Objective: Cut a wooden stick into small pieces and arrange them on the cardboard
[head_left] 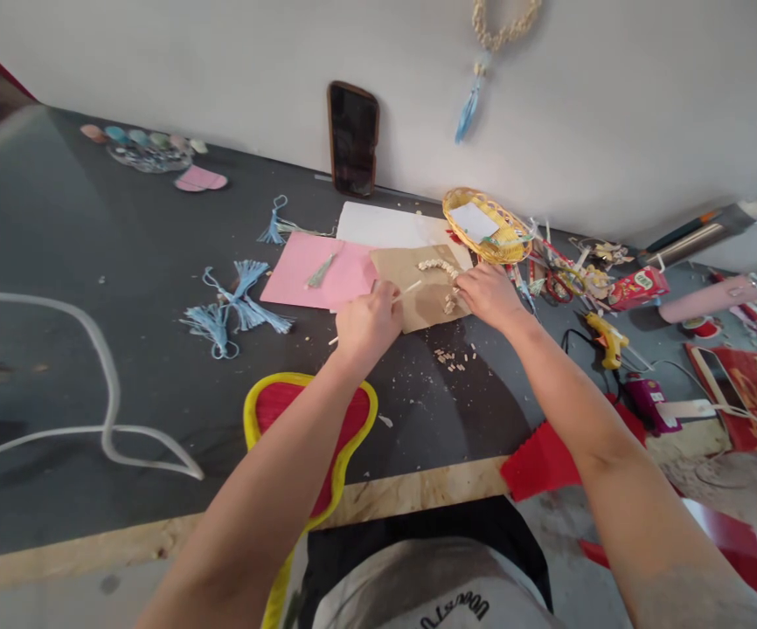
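Observation:
My left hand (369, 325) is closed round a thin white stick (411, 287), which pokes out on both sides of the fist above the brown paper. At the paper's right side, the fingers of my right hand (491, 295) are pinched together on a curved strand of small beige beads (440, 265). Part of the strand is hidden beneath those fingers. Under it lies the brown paper (418, 316), overlapping a pink sheet (283, 284) that bears a small grey-green tassel (321, 271). Small beige bits (450, 358) are scattered just below the paper.
Blue tassels (240, 297) lie at left. A phone (353, 140) leans on the wall; a beaded loop with a blue tassel (468, 109) hangs there. A wicker basket (487, 227), yellow glue gun (607, 341) and cables stand right. A yellow-edged red piece (358, 415) is near the front edge.

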Demonstrator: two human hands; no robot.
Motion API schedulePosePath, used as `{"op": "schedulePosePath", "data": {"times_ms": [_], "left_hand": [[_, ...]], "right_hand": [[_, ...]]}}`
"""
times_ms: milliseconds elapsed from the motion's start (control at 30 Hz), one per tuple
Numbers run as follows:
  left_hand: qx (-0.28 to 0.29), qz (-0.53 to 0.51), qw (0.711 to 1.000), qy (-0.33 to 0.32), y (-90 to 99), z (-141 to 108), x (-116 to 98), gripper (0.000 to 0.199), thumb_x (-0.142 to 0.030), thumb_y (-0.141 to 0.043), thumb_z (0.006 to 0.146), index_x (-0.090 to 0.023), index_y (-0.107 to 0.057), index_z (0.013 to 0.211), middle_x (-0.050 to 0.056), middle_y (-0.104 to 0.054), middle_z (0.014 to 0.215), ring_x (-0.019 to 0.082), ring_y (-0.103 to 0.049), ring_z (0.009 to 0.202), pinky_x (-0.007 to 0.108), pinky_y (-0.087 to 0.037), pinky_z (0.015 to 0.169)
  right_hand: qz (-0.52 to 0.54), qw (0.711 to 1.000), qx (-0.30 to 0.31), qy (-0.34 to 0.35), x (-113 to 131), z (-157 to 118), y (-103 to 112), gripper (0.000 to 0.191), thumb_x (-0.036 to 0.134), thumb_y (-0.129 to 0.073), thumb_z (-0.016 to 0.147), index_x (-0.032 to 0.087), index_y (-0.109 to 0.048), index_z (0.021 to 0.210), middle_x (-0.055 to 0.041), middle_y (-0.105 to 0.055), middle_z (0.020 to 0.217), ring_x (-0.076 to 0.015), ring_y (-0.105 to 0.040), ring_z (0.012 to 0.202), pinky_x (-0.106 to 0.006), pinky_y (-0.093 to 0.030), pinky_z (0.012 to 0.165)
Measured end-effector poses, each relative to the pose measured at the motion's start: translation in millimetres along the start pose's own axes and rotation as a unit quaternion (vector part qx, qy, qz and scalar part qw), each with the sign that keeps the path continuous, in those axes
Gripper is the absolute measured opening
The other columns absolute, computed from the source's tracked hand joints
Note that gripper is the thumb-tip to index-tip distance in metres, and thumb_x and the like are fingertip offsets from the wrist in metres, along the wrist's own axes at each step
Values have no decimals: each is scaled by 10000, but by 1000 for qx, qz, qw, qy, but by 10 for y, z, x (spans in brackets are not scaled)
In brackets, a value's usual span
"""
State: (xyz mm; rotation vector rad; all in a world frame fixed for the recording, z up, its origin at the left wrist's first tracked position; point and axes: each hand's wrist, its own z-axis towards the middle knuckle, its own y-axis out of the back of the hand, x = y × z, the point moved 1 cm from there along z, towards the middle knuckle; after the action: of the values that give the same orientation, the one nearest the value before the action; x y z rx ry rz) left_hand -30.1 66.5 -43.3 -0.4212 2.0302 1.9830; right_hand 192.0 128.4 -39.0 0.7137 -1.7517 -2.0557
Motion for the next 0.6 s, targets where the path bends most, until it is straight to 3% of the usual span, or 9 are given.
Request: {"op": "schedulePosePath", "data": {"times_ms": [167, 367, 467, 600], "left_hand": [[2, 1, 1000, -1, 6, 2, -5, 331, -317, -414, 931, -231, -615, 1180, 113, -735, 1025, 285, -689, 938, 345, -487, 730], [2, -1, 1000, 1, 4, 6, -1, 334, -307, -416, 923, -238, -617, 1180, 113, -732, 1018, 292, -688, 937, 356, -489, 735], [-7, -6, 1000, 1, -1, 2, 5, 328, -308, -419, 920, -239, -619, 1171, 111, -732, 1017, 291, -687, 936, 352, -486, 727], [-16, -5, 1000, -3, -9, -2, 11, 319, -319, -419, 924, -235, -620, 1157, 110, -736, 995, 291, -692, 913, 348, -480, 707]], "right_hand": [[-5, 1000, 4, 10, 36, 1, -28, 192, 156, -486, 904, 205, -668, 942, -102, -696, 918, -291, -517, 967, -399, -321, 819], [73, 997, -8, 5, -16, -41, -33, 260, 153, -480, 910, 199, -623, 1122, -93, -699, 1078, -282, -556, 1029, -395, -379, 877], [110, 993, -34, -32, -113, -96, -35, 254, 140, -477, 903, 180, -631, 1101, -113, -686, 1117, -283, -575, 1053, -389, -412, 884], [121, 986, -34, -106, -218, -181, -72, 146, 175, -522, 891, 187, -655, 949, -105, -703, 987, -266, -613, 939, -363, -448, 800]]}}
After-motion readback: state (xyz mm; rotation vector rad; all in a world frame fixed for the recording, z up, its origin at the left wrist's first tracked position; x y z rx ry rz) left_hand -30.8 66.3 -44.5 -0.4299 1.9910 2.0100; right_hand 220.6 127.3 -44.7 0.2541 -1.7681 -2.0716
